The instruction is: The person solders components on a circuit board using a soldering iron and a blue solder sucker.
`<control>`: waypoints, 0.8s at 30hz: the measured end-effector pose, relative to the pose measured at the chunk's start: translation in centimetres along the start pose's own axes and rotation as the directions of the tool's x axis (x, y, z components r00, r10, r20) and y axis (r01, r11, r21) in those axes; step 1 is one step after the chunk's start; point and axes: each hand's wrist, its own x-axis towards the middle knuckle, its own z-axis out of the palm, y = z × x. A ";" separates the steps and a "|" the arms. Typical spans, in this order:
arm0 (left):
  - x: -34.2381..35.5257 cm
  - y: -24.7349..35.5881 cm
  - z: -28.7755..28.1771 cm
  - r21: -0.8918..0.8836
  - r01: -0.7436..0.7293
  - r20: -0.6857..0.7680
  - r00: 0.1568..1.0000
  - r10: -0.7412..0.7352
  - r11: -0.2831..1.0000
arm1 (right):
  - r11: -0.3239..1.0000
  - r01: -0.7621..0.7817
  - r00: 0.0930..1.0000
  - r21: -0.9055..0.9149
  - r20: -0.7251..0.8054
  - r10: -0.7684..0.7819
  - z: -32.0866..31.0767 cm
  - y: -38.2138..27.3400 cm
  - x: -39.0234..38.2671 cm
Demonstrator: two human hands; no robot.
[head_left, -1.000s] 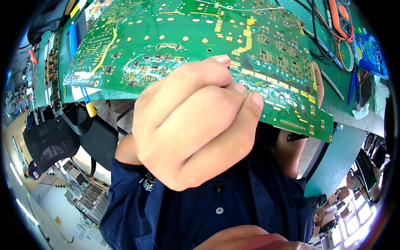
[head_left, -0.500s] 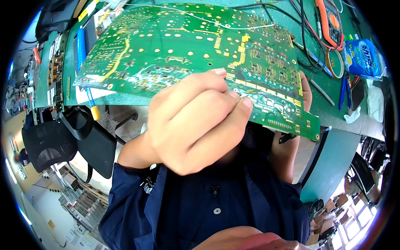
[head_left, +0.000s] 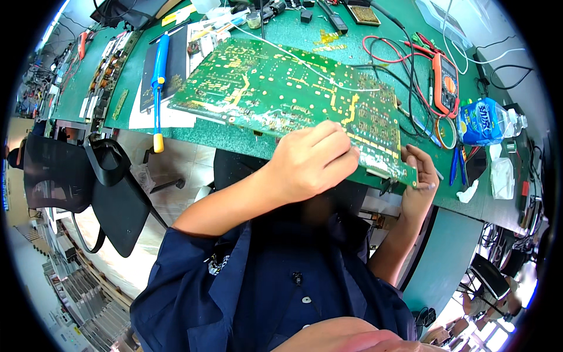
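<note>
A green circuit board [head_left: 275, 79], tilted, with gold pads and small parts, is held above the green bench. My left hand [head_left: 316, 161] is curled at its front edge, fingertips against the board; the thumb and anything inside the fingers are hidden. My right hand [head_left: 419, 176] grips the board's right end, fingers bent around the edge. A thin white wire [head_left: 311, 67] lies across the board. To the left a blue desoldering pump [head_left: 159, 73] with a yellow end rests on paper and a dark plate.
An orange multimeter [head_left: 446, 82] with leads, a tape roll [head_left: 446, 134], blue-handled tools [head_left: 455, 167], a blue packet [head_left: 478, 123] and white tissue [head_left: 501, 179] are on the right of the green bench [head_left: 199, 135]. Board assemblies [head_left: 108, 76] lie left; a black chair [head_left: 117, 205] stands below.
The board now appears smaller and lower, with more of the bench behind it in view. My left hand appears smaller, and more of both forearms and my right hand shows.
</note>
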 end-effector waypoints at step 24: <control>1.5 -1.1 1.3 0.120 -0.112 -0.066 0.991 0.120 0.986 | 0.422 0.480 0.812 -0.769 0.208 -0.545 -2.3 2.6 0.5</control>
